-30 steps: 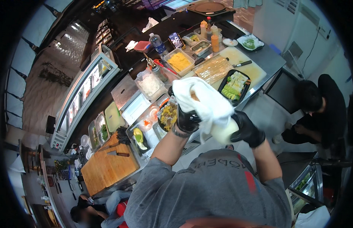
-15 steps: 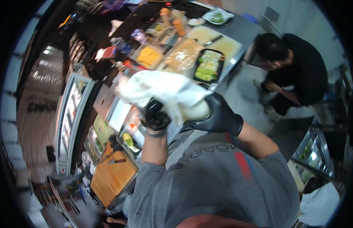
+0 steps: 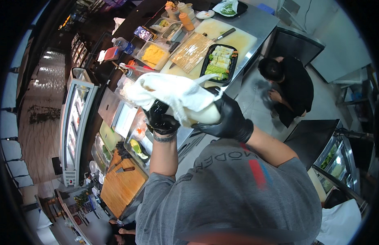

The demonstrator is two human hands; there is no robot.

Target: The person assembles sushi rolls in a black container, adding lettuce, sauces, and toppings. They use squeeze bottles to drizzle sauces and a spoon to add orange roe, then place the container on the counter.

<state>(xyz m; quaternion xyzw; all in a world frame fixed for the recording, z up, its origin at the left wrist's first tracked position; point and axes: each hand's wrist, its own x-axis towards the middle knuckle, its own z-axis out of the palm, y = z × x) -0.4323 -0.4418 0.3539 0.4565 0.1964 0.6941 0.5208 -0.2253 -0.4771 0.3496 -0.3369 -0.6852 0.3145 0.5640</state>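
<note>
In front of my chest I hold a pale, smooth, rounded thing (image 3: 206, 116) with a white cloth (image 3: 169, 87) draped over it; its kind is hard to tell. My right hand (image 3: 224, 118), in a black glove, wraps round its right end. My left hand (image 3: 161, 118), also black-gloved, is closed at the cloth's lower left edge, its fingertips partly hidden. Beyond the cloth, a black tray (image 3: 219, 63) holds rows of pale and green rolls. A bamboo rolling mat (image 3: 192, 52) lies left of the tray on a white cutting board (image 3: 238, 38), with a knife (image 3: 225, 34).
A tub of yellow food (image 3: 154, 56), squeeze bottles (image 3: 186, 21) and a phone (image 3: 143, 33) stand along the counter. Left are a glass display case (image 3: 77, 122) and a wooden board (image 3: 123, 183) with a knife. A person in black (image 3: 291, 85) crouches on the right.
My view has shifted slightly, and my hands with the cloth sit a little lower and further left. The crouching person appears further left and bends lower. My grip looks the same.
</note>
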